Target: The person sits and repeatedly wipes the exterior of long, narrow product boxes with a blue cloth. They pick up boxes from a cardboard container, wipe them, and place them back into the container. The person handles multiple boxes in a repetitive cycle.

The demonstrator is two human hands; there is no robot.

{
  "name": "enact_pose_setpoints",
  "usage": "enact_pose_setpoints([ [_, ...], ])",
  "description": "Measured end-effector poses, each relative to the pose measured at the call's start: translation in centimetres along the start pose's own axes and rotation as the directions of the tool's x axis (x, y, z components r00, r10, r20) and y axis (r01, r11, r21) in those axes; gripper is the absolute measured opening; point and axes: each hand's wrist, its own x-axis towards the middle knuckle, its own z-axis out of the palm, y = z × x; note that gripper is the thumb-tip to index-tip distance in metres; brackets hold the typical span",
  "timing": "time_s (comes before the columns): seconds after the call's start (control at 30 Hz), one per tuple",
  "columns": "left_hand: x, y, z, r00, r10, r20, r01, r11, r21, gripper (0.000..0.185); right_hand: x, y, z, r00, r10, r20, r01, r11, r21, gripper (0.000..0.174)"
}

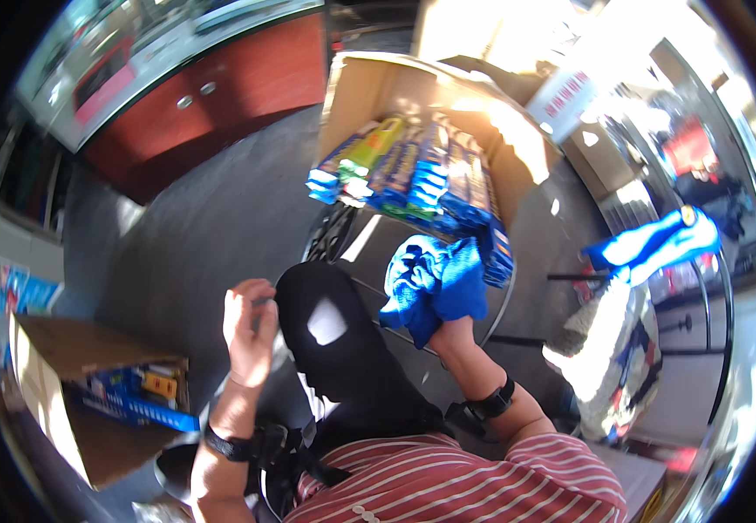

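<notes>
My right hand [454,332] is shut on a bunched bright blue cloth [437,281], which hides my fingers. The cloth lies just in front of a large open cardboard box [515,140]. Inside the box, long narrow printed packs [427,170] lean in a row, mostly blue with one yellow-green. One more blue pack [497,252] sticks out at the near right corner, beside the cloth. Nothing is in my left hand [248,330]; it hovers by my black-trousered knee [312,307] with loosely bent fingers.
A second open carton [90,392] with blue packs sits at lower left. To the right stands a metal-framed chair [721,327] with a blue cloth [666,245] and a patterned fleecy cloth [620,359] on it. A red cabinet [221,98] is at upper left.
</notes>
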Motion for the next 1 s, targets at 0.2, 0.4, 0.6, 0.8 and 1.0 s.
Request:
enact_pose_setpoints([
  [0.2, -7.0, -21.6, -14.3, 0.639, -0.498, -0.587, 0.705, 0.685, 0.186, 0.020, 2.0, 6.2, 7.8, 0.665, 0.273, 0.695, -0.465, 0.880, 0.100, 0.035],
  [0.4, -17.6, -27.3, -24.6, 0.254, -0.646, -0.720, 0.955, 0.287, 0.079, 0.039, -1.7, 18.4, 25.2, 0.398, 0.538, 0.743, -0.667, 0.726, -0.169, 0.066],
  [0.6, -24.4, -30.2, -27.4, -0.089, -0.417, -0.905, 0.983, 0.112, -0.149, 0.058, -0.1, 25.6, 23.2, 0.372, 0.690, 0.621, -0.692, 0.652, -0.309, 0.062],
  [0.8, -26.7, -33.6, -28.1, -0.005, -0.620, -0.784, 0.906, 0.329, -0.266, 0.112, -2.9, 26.8, 22.7, 0.521, 0.769, 0.370, -0.586, 0.638, -0.500, 0.063],
  [1.0, -22.9, -28.0, -29.0, -0.041, -0.672, -0.740, 0.852, 0.363, -0.377, 0.079, -1.9, 28.2, 21.7, 0.539, 0.764, 0.356, -0.586, 0.643, -0.493, 0.056],
])
